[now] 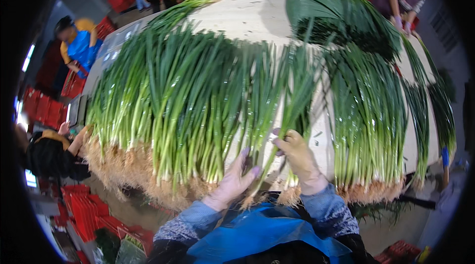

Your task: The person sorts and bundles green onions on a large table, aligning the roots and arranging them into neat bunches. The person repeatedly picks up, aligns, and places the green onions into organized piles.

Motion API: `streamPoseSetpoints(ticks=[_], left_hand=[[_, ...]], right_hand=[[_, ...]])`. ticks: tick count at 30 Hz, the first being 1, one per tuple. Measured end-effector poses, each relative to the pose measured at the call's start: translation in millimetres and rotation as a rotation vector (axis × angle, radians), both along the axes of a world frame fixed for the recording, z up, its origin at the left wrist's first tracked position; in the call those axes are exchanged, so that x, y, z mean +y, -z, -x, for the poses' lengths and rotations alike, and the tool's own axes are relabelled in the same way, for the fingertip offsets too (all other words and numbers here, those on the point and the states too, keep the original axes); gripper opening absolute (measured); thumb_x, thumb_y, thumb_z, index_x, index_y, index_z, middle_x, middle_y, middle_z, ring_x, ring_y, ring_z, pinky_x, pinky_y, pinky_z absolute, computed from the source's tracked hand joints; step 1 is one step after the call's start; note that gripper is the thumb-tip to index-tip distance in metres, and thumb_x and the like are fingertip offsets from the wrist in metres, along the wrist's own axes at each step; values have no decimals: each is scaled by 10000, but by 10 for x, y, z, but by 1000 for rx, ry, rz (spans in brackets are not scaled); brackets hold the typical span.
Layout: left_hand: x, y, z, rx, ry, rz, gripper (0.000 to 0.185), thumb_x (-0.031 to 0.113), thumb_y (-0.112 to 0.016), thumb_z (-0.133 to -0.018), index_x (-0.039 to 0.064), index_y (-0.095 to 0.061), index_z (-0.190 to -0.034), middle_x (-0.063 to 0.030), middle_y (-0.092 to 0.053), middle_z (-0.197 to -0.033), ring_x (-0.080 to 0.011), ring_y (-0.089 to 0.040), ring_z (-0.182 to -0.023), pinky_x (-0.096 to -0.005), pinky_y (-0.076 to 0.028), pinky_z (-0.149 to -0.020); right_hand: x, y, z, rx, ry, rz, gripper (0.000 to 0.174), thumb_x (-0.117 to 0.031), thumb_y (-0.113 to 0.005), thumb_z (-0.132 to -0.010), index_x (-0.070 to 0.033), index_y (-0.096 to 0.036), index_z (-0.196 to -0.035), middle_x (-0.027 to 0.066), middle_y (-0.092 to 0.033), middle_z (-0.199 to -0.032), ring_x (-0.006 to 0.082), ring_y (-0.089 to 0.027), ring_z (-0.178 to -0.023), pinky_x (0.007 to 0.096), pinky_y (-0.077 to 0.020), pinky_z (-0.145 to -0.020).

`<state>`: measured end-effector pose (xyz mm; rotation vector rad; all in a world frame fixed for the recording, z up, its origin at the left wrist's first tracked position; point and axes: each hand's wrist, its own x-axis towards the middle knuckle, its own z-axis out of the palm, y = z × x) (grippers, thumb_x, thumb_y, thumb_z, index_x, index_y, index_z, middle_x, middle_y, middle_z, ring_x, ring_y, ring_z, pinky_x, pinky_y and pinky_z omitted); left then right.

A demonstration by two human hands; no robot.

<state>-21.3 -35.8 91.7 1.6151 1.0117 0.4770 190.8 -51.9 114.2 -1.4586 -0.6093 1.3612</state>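
Long green onions with roots lie side by side across the white table, leaves pointing away from me. My right hand (pixel 298 154) is closed around a few green onion stalks (pixel 297 110), thumb and fingers pinching them above the roots. One of these stalks slants down between my hands, its root end (pixel 249 201) near my apron. My left hand (pixel 234 182) is beside it, thumb and fingers apart, at the lower ends of some loose stalks (pixel 256 130). Left of that hand spreads a dense row of green onions (pixel 185 115). A separate group (pixel 367 126) lies to the right.
A big pile of green onions (pixel 315 0) stands at the table's far right. Co-workers stand around the table, one in a blue apron (pixel 79 50) at left. Red crates (pixel 83 212) are stacked on the floor. The white tabletop (pixel 241 7) shows at the back.
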Motion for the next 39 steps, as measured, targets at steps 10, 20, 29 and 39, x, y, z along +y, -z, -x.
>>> streamPoseSetpoints(ticks=[10,20,29,39], left_hand=[[-341,64,-207,-377,-97,791,323,101,-469,-1011,37,-530,-1321,-24,-621,-859,-80,-499,-645,-217,-433,-593],[90,294,-192,-651,-506,947,372,159,-523,-945,-2,-542,-1280,-30,-556,-817,-91,-454,-590,-242,-416,-520],[261,302,202,-40,-536,627,287,104,-592,-948,38,-542,-1223,-76,-645,-852,-131,-589,-606,-256,-492,-514],[133,524,140,52,-614,481,353,95,-666,-892,59,-562,-1227,-56,-661,-866,-90,-556,-538,-229,-463,-473]], right_hand=[[283,185,6,59,130,-68,242,-204,-598,-967,-25,-623,-1126,54,-682,-979,107,-627,-826,239,-507,-643],[-171,-98,121,158,-49,-122,308,-240,-434,-1041,-4,-584,-1171,7,-505,-721,139,-496,-664,281,-447,-647],[-619,-189,-378,197,-38,-27,347,-268,-490,-1002,13,-563,-1190,-26,-481,-650,51,-384,-517,218,-340,-479],[343,1318,375,-360,-8,245,577,-246,-765,-820,125,-528,-1193,118,-663,-839,139,-592,-640,262,-487,-552]])
